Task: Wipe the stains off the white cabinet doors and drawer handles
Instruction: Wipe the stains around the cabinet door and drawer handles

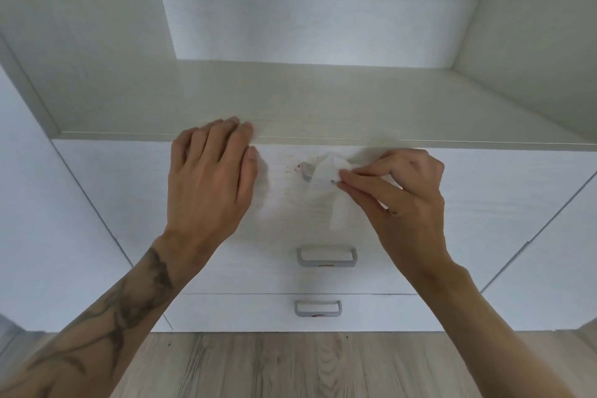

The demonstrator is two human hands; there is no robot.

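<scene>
**Top drawer handle: wiping in hand**

Item: top drawer handle (307,171), grey, at the upper centre of the white drawer front (484,203). Its right part is wrapped in a white wipe (327,172).

We pinch the wipe between thumb and fingertips of the right hand (403,191), so we judge the handle to be the step in hand.

Left hand (210,171): fingers nearly straight, holding nothing, laid on the shelf edge (355,138) above.

Red specks (292,167) lie just left of the handle, unwiped. Our next move calls for carrying the wipe leftward over them.

Middle handle (326,256) and lowest handle (317,308) show small brownish marks beneath, possibly stains.

The wipe hides the top handle's right end.
</scene>
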